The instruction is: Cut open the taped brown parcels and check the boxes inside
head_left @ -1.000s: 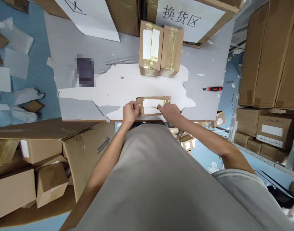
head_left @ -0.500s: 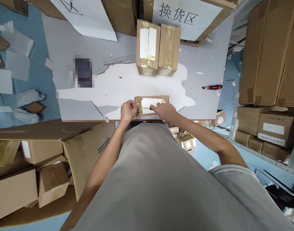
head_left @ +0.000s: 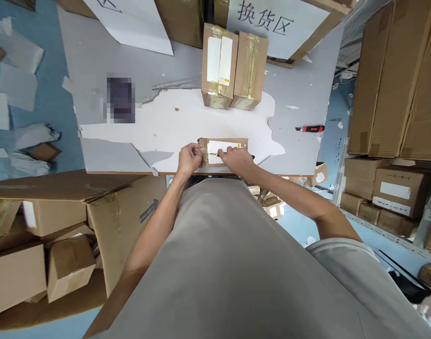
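A small taped cardboard box (head_left: 225, 162) with a white label lies flat at the table's front edge. At its left end, my left hand (head_left: 191, 158) is closed in a pinch; what its fingertips hold there is hidden. My right hand (head_left: 237, 161) is wrapped round a slim yellow-and-black tool (head_left: 252, 157). Its thin metal tip points left over the label, and its black end shows past the hand's right side. Whether the tip touches the box I cannot tell. Off to the right lies a red-and-black utility knife (head_left: 311, 128), apart from both hands.
Two taped cartons (head_left: 234, 70) stand upright farther back, before a larger box with a handwritten sign (head_left: 272, 23). A blurred dark object (head_left: 121, 100) is on the table's left. An open carton of boxes (head_left: 125, 226) sits lower left; shelves with boxes (head_left: 392, 190) line the right.
The tool's tip has shifted slightly left and up across the label, and its black end now shows. My left hand stays at the box's left end. The view has shifted a little.
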`<state>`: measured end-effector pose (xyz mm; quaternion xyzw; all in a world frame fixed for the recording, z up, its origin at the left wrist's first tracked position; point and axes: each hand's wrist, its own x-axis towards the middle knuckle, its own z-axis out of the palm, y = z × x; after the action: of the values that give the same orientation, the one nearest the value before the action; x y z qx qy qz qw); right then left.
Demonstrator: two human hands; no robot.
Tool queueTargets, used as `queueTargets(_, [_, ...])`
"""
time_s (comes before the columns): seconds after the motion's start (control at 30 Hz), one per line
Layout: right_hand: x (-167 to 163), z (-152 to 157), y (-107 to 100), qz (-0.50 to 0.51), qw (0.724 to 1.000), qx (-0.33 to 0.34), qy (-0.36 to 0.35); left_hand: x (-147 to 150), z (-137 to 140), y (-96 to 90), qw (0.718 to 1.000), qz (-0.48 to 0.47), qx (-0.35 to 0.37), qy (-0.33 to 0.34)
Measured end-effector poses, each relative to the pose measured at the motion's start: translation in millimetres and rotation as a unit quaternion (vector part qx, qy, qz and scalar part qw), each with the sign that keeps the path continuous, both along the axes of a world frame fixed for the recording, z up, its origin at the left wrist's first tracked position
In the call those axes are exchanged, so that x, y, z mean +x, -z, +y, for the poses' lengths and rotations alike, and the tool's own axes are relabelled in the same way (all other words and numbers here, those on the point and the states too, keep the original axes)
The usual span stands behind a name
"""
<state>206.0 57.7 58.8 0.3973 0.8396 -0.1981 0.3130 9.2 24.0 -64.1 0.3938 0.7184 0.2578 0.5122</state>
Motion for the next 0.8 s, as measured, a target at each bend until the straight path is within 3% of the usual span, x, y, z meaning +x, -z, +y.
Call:
queueTargets(0.13, [-4,6,7,-0.004,1.000,-0.004,0.002,1,1,-2.3,1.000,-0.021,-0.002,-0.020])
queueTargets(0.37, [25,5,-19,-0.064,0.997,-0.010,0.043,0,0,-9.0,0.999,-0.041,-0.004,-0.011])
queueTargets(0.57, [23,2,-17,-0.042,0.998,-0.015,0.035,-20,-1,-7.2,1.000,0.021,0.011,-0.001])
queueTargets(0.8, [64,6,-22,-0.092,0.994,-0.023,0.061,-38,1,-13.2,0.996,0.086,0.023,0.002])
